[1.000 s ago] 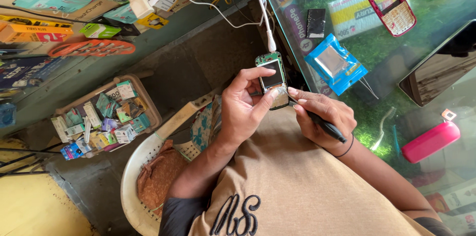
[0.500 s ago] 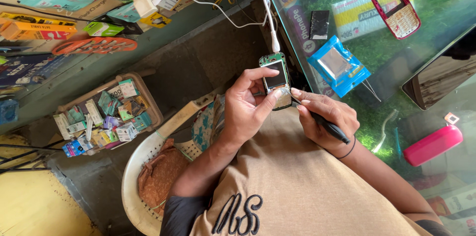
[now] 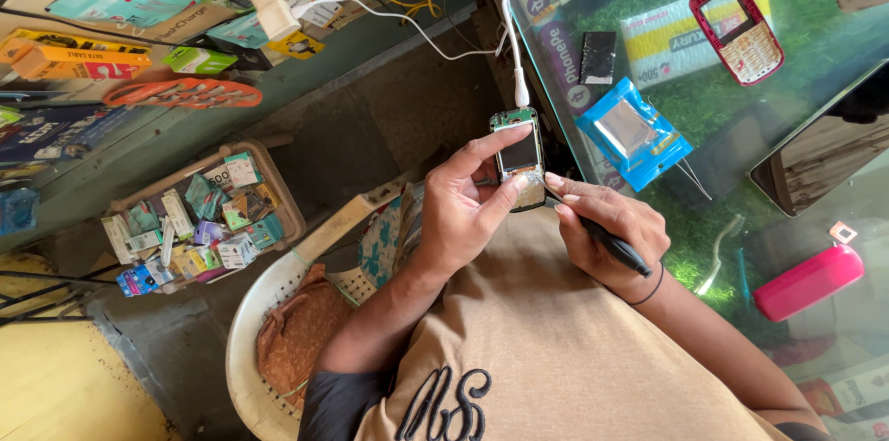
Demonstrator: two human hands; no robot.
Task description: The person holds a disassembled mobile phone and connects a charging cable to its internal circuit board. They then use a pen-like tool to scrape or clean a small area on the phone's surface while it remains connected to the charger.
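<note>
Person seen from above: tan short-sleeved shirt [image 3: 565, 358] with dark looping lettering on the chest and dark sleeve cuffs; thin black band [image 3: 648, 293] on the wrist just behind the right hand [image 3: 607, 228]; left hand [image 3: 463, 209] bare.

Left hand [image 3: 463, 209]: fingers curled, thumb and forefinger pinched, palm turned inward.
Right hand [image 3: 607, 223]: fist-like grip, fingers folded down, a band at the wrist.
Arms: both bent, forearms reaching forward, hands almost touching.
</note>
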